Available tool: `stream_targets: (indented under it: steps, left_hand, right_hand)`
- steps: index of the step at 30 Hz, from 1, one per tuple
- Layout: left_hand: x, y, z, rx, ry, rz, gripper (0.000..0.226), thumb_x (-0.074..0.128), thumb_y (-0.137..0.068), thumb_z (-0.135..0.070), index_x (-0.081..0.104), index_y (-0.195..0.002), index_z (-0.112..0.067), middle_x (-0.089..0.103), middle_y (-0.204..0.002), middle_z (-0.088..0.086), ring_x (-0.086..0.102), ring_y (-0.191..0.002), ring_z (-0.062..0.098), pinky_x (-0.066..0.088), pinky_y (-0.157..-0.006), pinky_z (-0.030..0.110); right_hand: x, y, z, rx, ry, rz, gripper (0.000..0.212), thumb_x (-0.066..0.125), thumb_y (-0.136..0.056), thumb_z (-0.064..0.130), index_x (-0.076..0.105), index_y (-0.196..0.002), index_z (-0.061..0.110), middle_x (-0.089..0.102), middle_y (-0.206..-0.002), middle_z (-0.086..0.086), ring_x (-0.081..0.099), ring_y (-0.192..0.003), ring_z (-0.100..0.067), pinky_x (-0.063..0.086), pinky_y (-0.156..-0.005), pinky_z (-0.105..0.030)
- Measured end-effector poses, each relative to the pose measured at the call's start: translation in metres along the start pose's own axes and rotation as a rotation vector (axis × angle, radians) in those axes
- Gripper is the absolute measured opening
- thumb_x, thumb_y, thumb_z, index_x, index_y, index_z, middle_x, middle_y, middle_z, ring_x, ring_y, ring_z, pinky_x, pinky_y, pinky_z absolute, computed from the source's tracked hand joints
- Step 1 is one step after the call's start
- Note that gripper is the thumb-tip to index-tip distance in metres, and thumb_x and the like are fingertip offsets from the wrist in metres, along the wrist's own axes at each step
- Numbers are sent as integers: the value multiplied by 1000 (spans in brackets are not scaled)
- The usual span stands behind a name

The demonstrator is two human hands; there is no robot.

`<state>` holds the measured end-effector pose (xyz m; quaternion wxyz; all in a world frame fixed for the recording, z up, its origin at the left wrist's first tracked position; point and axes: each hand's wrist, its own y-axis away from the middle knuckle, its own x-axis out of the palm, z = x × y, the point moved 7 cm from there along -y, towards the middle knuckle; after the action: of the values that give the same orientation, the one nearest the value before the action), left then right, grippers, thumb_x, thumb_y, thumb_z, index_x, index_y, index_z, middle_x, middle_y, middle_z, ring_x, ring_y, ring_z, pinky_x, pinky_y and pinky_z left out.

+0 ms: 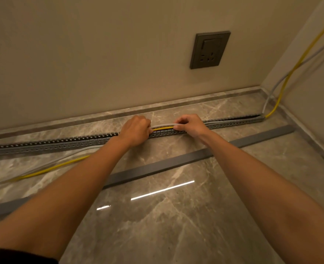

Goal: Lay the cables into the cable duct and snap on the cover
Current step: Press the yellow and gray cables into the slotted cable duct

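Both my hands on the cables over the duct

My left hand (136, 130) and right hand (190, 125) pinch the yellow cable (164, 128) and grey cable (164, 125) just above the slotted duct (62, 142) on the floor (157, 216); the cover (176, 161) lies beside it.

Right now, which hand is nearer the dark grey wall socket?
The right hand. It sits below the dark grey wall socket, slightly left of it; the left hand is further left along the slotted grey duct.

Single head view, looking forward and down along outstretched arms at floor (176, 216), wall (100, 54) beyond.
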<state>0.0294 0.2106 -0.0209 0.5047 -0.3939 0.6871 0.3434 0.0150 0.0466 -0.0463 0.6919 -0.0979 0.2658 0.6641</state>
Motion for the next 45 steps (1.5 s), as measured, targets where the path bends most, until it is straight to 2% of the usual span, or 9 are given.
stream_targets:
  steps: [5,9,15,21,24,30,35,40,45]
  left_hand:
    - [-6,1,-12,-22,40,-74,12,52,-84,-1,53,-93,-10,61,-107,15,54,-94,33,39,-70,36]
    - [-10,0,-23,-29,-2,-134,14,53,-79,9,62,-87,0,59,-105,20,55,-93,36,46,-72,39]
    - [0,0,-40,84,-238,-100,18,50,-88,-1,60,-100,8,53,-111,19,53,-98,35,44,-73,39]
    - [6,6,-53,166,-278,-149,24,46,-93,-16,59,-111,-7,56,-110,15,53,-98,31,40,-67,36]
    - [12,6,-58,232,-259,-138,24,46,-93,-16,61,-105,-2,57,-109,16,53,-95,31,40,-67,37]
    - [17,10,-60,262,-229,-181,21,48,-92,-9,60,-105,2,57,-106,21,54,-91,32,44,-74,42]
    - [15,21,-69,325,-360,-217,15,71,-71,-1,64,-84,-2,66,-79,16,62,-63,28,50,-52,32]
    - [24,15,-66,241,-358,-163,24,42,-91,-3,48,-114,-3,53,-115,17,52,-100,30,43,-81,37]
    - [21,11,-68,122,-299,-114,23,47,-87,0,48,-110,-4,56,-114,17,55,-101,32,45,-76,39]
  right_hand:
    - [2,-4,2,29,48,29,9,65,-80,4,68,-89,3,57,-67,3,54,-79,-16,43,-70,-26]
    - [1,0,0,-1,28,51,10,65,-80,3,70,-89,4,62,-75,-2,55,-79,-16,42,-74,-27]
    - [-2,3,1,-24,52,89,13,59,-86,8,68,-94,5,68,-100,-16,56,-87,-16,43,-79,-26]
    - [-3,5,6,-76,21,5,25,63,-78,-6,56,-67,15,70,-100,-22,65,-96,-30,50,-86,-34]
    - [-5,2,7,-89,71,-20,7,65,-75,-6,67,-79,0,71,-95,-22,65,-92,-30,50,-88,-35]
    - [-5,16,11,-249,317,-74,19,54,-85,-1,71,-93,4,67,-101,-17,59,-99,-25,41,-86,-23]
    - [-16,32,5,-422,614,-128,24,55,-87,8,66,-108,3,57,-107,-15,48,-104,-28,40,-90,-33]
    - [-14,39,7,-441,668,-101,30,51,-86,5,63,-113,5,66,-110,-14,58,-101,-31,44,-88,-37]
    - [-14,40,7,-384,661,-59,32,48,-85,5,63,-113,6,66,-113,-14,60,-103,-32,47,-88,-38]
